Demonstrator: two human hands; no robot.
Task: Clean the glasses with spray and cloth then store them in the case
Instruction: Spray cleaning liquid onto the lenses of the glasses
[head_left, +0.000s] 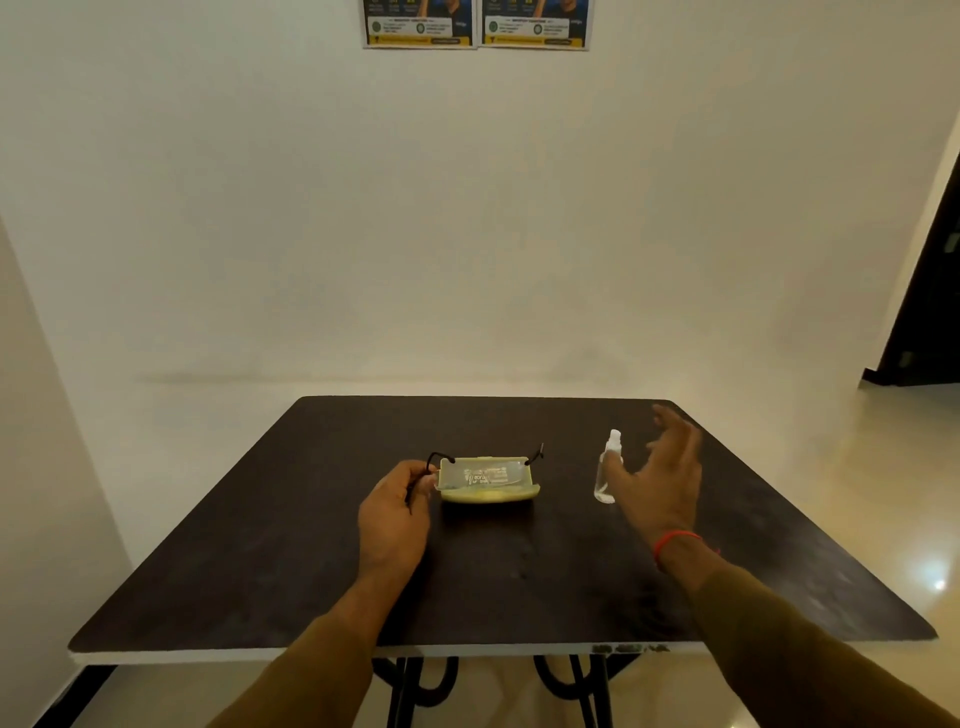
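A yellowish case (488, 480) with a clear lid lies at the middle of the dark table (311, 571). Thin black glasses (535, 456) rest across it, their arms sticking out at both ends. My left hand (397, 512) is closed on the left arm of the glasses, right beside the case. A small clear spray bottle (608, 467) stands upright to the right of the case. My right hand (662, 475) hovers just right of the bottle, fingers spread, not touching it. No cloth is visible.
The table stands against a white wall with two posters (475, 23) high up. Its front edge (363, 656) is close to me. A dark doorway (930, 291) is at the far right, with glossy floor below it.
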